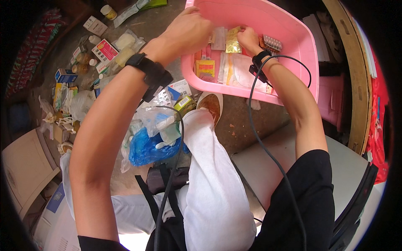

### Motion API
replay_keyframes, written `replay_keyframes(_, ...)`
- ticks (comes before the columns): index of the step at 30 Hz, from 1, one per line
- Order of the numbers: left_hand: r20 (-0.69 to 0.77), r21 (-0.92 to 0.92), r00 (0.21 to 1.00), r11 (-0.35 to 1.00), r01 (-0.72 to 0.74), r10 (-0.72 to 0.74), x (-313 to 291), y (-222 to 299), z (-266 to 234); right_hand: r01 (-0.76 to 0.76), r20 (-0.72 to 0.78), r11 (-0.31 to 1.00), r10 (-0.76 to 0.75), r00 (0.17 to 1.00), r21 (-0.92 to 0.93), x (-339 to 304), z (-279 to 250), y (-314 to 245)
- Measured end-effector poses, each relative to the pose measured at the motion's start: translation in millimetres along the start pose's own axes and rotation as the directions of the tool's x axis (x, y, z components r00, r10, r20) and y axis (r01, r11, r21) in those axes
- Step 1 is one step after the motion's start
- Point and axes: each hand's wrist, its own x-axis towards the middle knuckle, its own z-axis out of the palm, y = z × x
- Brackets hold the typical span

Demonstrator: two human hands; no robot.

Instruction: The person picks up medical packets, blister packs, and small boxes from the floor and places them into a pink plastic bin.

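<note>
Right hand (250,39): fingers are curling inward, tips meeting the upper right edge of a gold packet (233,40); cannot tell whether they are pinching it or only touching. The packet is lying inside a pink tub (289,29), toward its far side.

Left hand (190,31): fingers are bending over the tub's left side, overlapping the rim in this view; the hand is hiding its own grip, so cannot tell whether they are pressing together or holding anything.

Tub contents: pale packets (218,38) are lying left of the gold one; a yellow-and-red packet (205,67) is resting near the left wall; a whitish pouch (247,73) is spreading across the near part; a blister pack (273,43) is sitting by the right wall, beyond the right wrist.

Wrists: a black wrist device (150,73) is wrapping the left; a similar one is circling the right.

Outward, on the floor (228,129): a shoe (210,106) is standing just beside the tub's near edge. Left of it, a yellow-green box (183,103) is lying, and a blue plastic bag (150,147) is sitting crumpled below clear bags, contents not clear. Farther left, a red-and-white box (104,51) is lying among bottles; a yellow-labelled bottle (108,12) is wearing a white cap, contents unreadable.
</note>
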Motion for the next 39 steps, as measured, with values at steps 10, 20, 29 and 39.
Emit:
replay_keyframes(10,0.108,0.018,0.994,1.0,0.008,-0.009,3,4,-5,0.106,0.103,0.946,-0.144,0.984,0.308,-6,12,-6)
replay_keyframes(20,0.41,0.238,0.904,0.943,-0.231,0.118,34,7,7,0.045,0.31,0.999,-0.048,0.95,0.016,14,26,56)
replay_keyframes(29,0.83,0.174,0.55,0.979,-0.109,-0.087,132,67,67,0.107,0.3,0.991,-0.079,0.951,-0.08,18,31,65)
replay_keyframes(39,0.803,0.402,0.493,0.915,-0.033,-0.335,47,44,128,0.052,0.343,0.996,-0.022,0.939,-0.077,4,33,13)
